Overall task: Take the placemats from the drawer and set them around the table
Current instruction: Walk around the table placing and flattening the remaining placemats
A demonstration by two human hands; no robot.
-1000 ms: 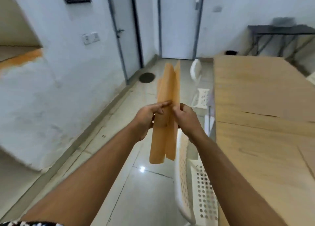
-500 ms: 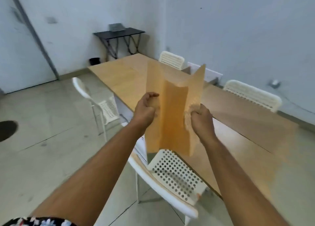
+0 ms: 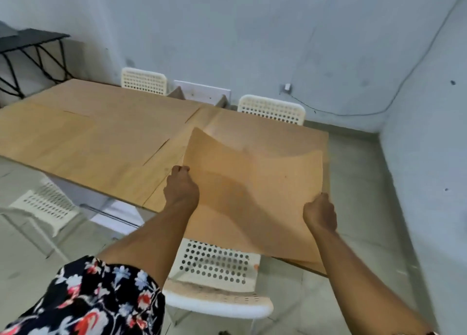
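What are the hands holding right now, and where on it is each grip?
A tan placemat, spread over the table corner. The left hand pinches its left edge; the right hand grips the near right edge.

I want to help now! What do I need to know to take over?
Left hand: gripping the placemat's left edge.
Right hand: gripping its right edge.
The placemat is spread open, sagging in the middle, above the table end by the nearest white chair.
Done: mat brought to the table.
Left: lay it flat here; no other mats are clearly visible on the table.
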